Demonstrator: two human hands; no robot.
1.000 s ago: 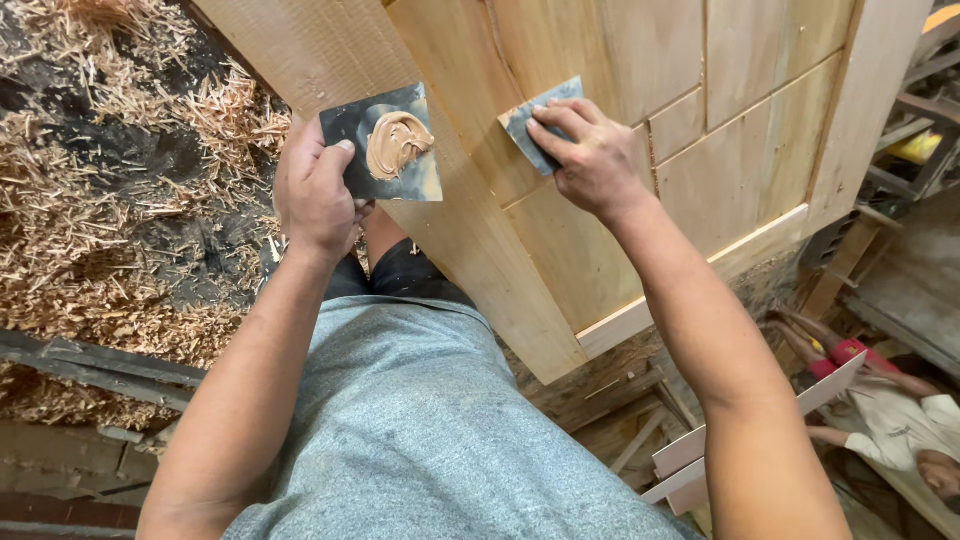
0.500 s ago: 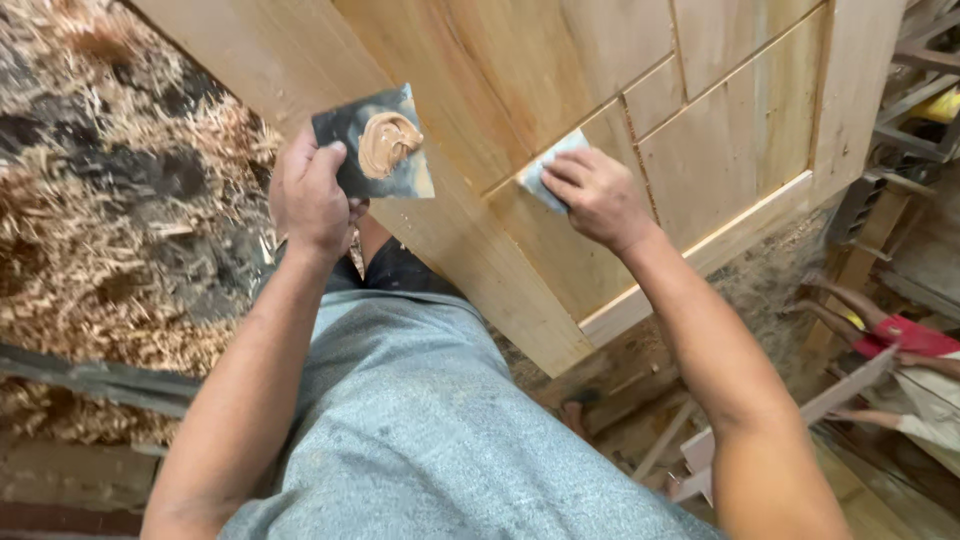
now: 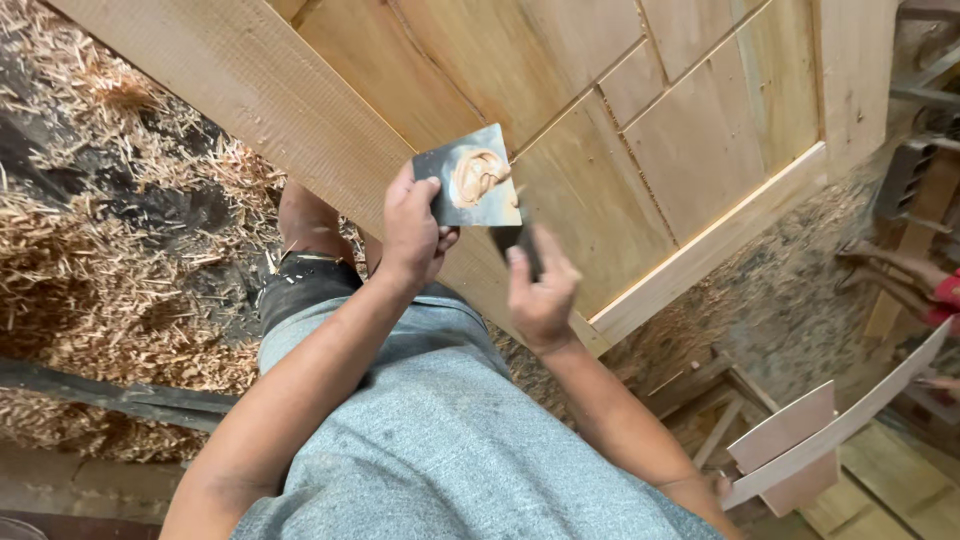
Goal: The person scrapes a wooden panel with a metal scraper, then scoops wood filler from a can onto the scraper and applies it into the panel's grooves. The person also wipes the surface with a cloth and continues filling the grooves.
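Two hands (image 3: 415,232) (image 3: 541,290), fingers clamped on putty-laden plate (image 3: 475,180) and upright scraper (image 3: 524,243)

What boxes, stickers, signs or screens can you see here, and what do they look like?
None: no package, label, sign or screen shows.
Left hand: holds a square grey plate with tan putty on it.
Right hand: holds a small dark scraper beside the plate.

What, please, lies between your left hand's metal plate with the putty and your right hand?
In the head view, only the dark scraper blade held by the right hand bridges the gap, its tip meeting the metal plate's lower edge below the putty; left hand grips the plate.
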